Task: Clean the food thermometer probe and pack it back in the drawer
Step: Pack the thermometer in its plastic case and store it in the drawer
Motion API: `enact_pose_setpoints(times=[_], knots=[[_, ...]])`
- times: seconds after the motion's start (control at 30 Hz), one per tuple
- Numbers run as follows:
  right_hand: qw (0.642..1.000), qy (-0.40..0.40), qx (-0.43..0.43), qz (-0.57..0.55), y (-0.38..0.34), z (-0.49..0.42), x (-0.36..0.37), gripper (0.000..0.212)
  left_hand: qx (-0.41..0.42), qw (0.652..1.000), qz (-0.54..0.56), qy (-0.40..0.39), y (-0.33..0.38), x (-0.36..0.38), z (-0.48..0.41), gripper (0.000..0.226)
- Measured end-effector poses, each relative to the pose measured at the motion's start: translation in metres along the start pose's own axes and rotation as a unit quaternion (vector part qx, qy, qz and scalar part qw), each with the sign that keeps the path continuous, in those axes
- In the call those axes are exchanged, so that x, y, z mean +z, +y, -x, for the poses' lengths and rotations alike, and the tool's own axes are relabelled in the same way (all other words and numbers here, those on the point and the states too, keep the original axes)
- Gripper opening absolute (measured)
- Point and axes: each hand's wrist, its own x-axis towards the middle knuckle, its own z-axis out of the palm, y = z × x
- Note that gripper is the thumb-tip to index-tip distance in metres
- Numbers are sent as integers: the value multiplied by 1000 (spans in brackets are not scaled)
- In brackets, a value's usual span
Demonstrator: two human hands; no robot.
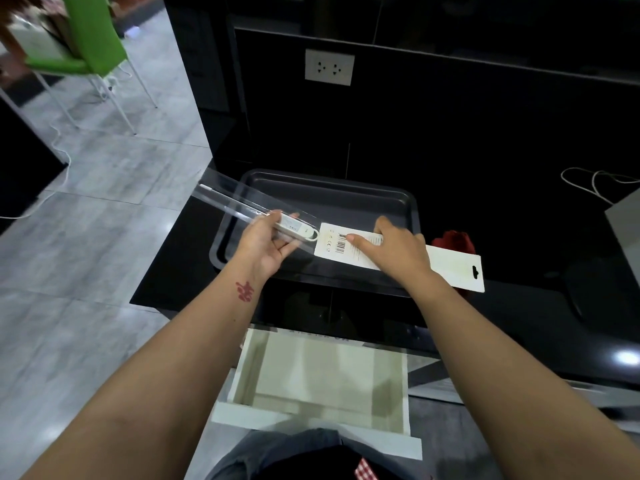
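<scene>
A white food thermometer (pixel 294 229) with a thin probe lies inside a clear plastic sleeve (pixel 228 195) that sticks out to the upper left. My left hand (pixel 265 242) grips the sleeve around the thermometer's body. My right hand (pixel 398 249) holds a white backing card (pixel 446 268) with a barcode, its left end at the sleeve's mouth. Both are held above a dark baking tray (pixel 332 192) on the black counter. Below the counter edge, a pale drawer (pixel 322 379) stands pulled out with nothing visible inside.
A red cloth (pixel 453 240) lies on the counter behind the card. A white cord (pixel 595 181) and a grey box (pixel 627 233) sit at the right. A wall socket (pixel 329 67) is on the black back panel. A green chair (pixel 93 39) stands on the tiled floor, left.
</scene>
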Motion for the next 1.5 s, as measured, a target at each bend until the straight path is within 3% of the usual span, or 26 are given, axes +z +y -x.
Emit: enact_pose_setpoints(times=[0.43,0.6,0.83,1.07,1.27,1.37,1.5], knots=[[997,58,26,45,-8,0,9,67,-2,999,30,-12,-11,5,-2,22],[999,18,45,13,-11,-2,12,65,-19,999,33,-22,-21,14,1,14],[994,-52,49,-81,-15,-8,13,29,-45,999,25,-17,-35,19,5,14],[973,-125,79,-177,-6,-10,10,30,-59,997,46,-25,-31,12,9,10],[971,-151,78,-170,14,-11,8,32,8,985,170,38,2,-9,-2,23],[975,-149,76,-149,16,-7,5,32,17,984,162,71,10,-13,-7,31],[982,-107,76,-136,14,-3,5,36,19,987,135,90,5,-12,-13,25]])
